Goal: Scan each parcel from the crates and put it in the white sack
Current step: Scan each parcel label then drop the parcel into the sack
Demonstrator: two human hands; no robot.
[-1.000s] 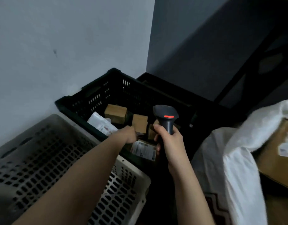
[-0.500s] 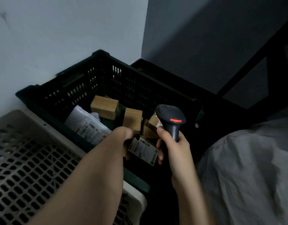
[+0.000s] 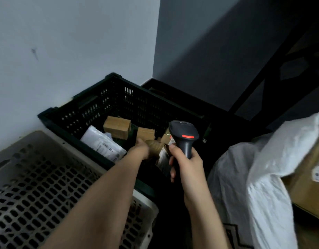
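Note:
My left hand (image 3: pixel 139 150) holds a small brown parcel (image 3: pixel 156 147) with a white label, just above the near rim of the black crate (image 3: pixel 76 105). My right hand (image 3: pixel 186 163) grips the dark barcode scanner (image 3: pixel 184 135), whose red light glows, right beside that parcel. Inside the crate lie two brown boxes (image 3: pixel 116 127) (image 3: pixel 145 133) and a white plastic mailer (image 3: pixel 103 144). The white sack (image 3: pixel 263 177) stands open at the right with a large cardboard box (image 3: pixel 311 178) in it.
A pale grey perforated crate (image 3: pixel 38 186) fills the lower left, against the black one. A second black crate (image 3: pixel 173 92) sits behind in the corner. Walls close off the left and back. A dark frame (image 3: pixel 263 78) slants at the upper right.
My left hand has lifted the labelled parcel and turned it, so the label now faces the scanner side. The view swung back to the right, bringing the sack's box into sight.

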